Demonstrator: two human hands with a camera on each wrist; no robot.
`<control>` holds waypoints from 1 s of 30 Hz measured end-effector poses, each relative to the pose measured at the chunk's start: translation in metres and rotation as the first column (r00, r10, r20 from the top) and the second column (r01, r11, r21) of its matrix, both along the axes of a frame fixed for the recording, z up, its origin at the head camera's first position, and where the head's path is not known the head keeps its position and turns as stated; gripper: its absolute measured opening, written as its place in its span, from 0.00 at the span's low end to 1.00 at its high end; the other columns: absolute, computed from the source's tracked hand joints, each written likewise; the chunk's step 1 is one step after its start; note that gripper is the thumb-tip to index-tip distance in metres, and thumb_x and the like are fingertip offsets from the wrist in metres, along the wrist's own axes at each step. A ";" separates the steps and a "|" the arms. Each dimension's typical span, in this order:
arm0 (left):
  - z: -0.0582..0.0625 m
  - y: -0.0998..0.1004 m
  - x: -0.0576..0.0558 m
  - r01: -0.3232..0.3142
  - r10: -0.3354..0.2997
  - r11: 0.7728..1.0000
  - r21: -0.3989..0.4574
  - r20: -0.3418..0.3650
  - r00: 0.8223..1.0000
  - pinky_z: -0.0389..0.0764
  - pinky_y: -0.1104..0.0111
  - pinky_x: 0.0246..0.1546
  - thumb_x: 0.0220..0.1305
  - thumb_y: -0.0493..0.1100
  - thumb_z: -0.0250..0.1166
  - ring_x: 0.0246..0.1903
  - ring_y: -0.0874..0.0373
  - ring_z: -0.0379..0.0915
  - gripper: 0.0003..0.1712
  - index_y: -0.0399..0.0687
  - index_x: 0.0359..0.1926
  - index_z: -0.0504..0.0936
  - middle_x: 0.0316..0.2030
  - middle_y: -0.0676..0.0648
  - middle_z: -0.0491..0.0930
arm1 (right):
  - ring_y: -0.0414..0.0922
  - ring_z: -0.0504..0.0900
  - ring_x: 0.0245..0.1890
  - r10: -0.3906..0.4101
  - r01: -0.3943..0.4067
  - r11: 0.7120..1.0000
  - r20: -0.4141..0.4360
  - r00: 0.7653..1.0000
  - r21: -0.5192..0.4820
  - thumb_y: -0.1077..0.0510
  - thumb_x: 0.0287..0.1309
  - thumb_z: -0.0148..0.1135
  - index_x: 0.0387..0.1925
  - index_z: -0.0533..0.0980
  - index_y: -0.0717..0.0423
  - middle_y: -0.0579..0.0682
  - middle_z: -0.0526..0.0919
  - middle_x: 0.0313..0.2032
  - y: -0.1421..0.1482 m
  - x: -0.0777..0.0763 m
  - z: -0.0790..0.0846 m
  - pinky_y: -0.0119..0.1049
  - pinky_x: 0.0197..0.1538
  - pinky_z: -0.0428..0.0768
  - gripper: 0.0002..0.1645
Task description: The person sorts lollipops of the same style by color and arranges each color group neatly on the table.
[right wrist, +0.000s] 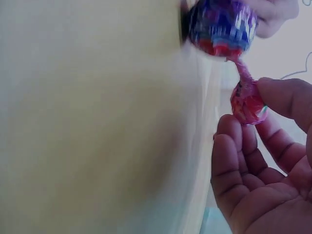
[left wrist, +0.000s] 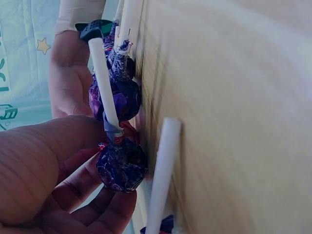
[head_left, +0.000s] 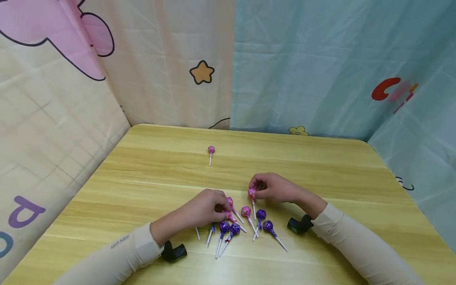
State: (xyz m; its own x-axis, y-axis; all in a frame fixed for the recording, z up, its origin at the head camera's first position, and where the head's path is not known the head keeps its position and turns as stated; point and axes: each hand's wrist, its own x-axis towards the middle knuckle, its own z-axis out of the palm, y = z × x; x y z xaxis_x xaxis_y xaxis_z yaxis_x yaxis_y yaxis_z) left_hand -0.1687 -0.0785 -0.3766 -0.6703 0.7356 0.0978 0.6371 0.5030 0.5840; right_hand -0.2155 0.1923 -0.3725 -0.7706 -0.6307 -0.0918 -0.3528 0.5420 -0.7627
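My right hand (head_left: 276, 188) pinches the head of a pink-wrapped lollipop (head_left: 251, 192), its white stick pointing down toward me. In the right wrist view, thumb and fingertips hold that pink lollipop (right wrist: 247, 103), with a purple one (right wrist: 222, 27) close to the camera. To the left, my left hand (head_left: 206, 206) has thumb and fingers around the head of another pink lollipop (head_left: 229, 215), low over the group. Purple lollipops (left wrist: 122, 165) partly hide its fingertips in the left wrist view. A pink lollipop (head_left: 246, 211) and a purple one (head_left: 261, 214) lie between the hands.
Several purple lollipops (head_left: 224, 227) lie in front of the left hand, sticks toward me. Another purple one (head_left: 268, 226) lies at the group's right. A single pink lollipop (head_left: 211, 149) rests farther back on the wooden table (head_left: 320, 166). Curtains stand behind and beside it.
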 end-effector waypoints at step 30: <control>0.001 0.001 0.005 0.004 -0.005 1.000 -0.021 -0.032 0.999 0.76 0.73 0.35 0.61 0.36 0.71 0.31 0.67 0.73 0.03 0.45 0.36 0.88 0.32 0.57 0.79 | 0.45 0.76 0.39 -0.072 0.068 0.997 -0.111 0.991 -0.043 0.61 0.65 0.64 0.43 0.78 0.58 0.50 0.82 0.38 -0.030 -0.101 0.017 0.38 0.45 0.75 0.07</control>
